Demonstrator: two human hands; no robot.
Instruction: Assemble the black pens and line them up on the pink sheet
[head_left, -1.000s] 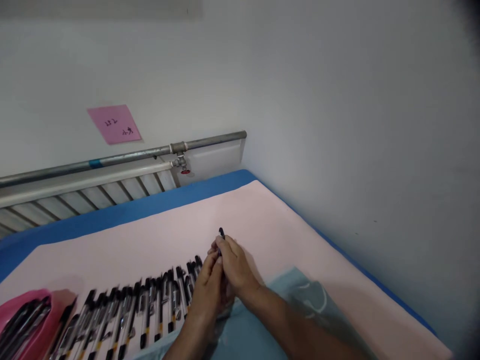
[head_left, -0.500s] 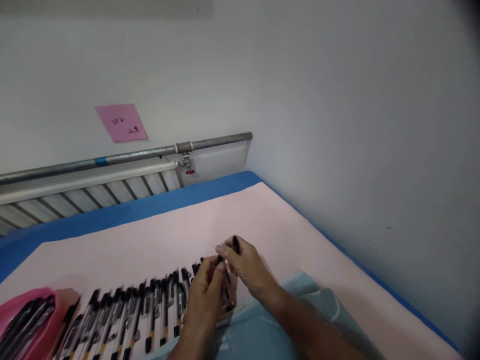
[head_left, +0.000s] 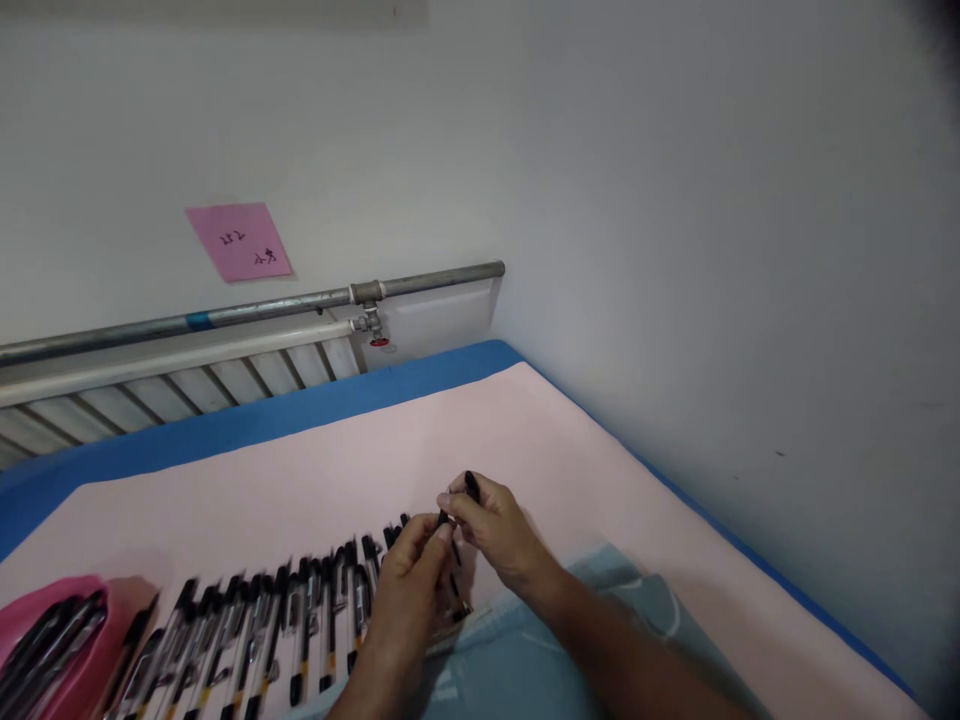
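My left hand is closed in a pinch on a pen, of which only a dark bit shows at the fingertips. Just to its right, my right hand is also closed, with a black pen cap sticking up between thumb and fingers. The fingertips of both hands nearly meet. A row of clear-barrelled pens with black caps lies side by side to the left of my hands. More pens lie partly hidden behind and below my fingers.
A pink container filled with dark pens stands at the lower left. A light blue plastic bag lies under my forearms. Pink paper covers the blue table, with a radiator behind and a wall on the right.
Both hands have shifted very slightly to the right at the fingertips, keeping their grips. The view has moved a little; the pens on the table lie as before.
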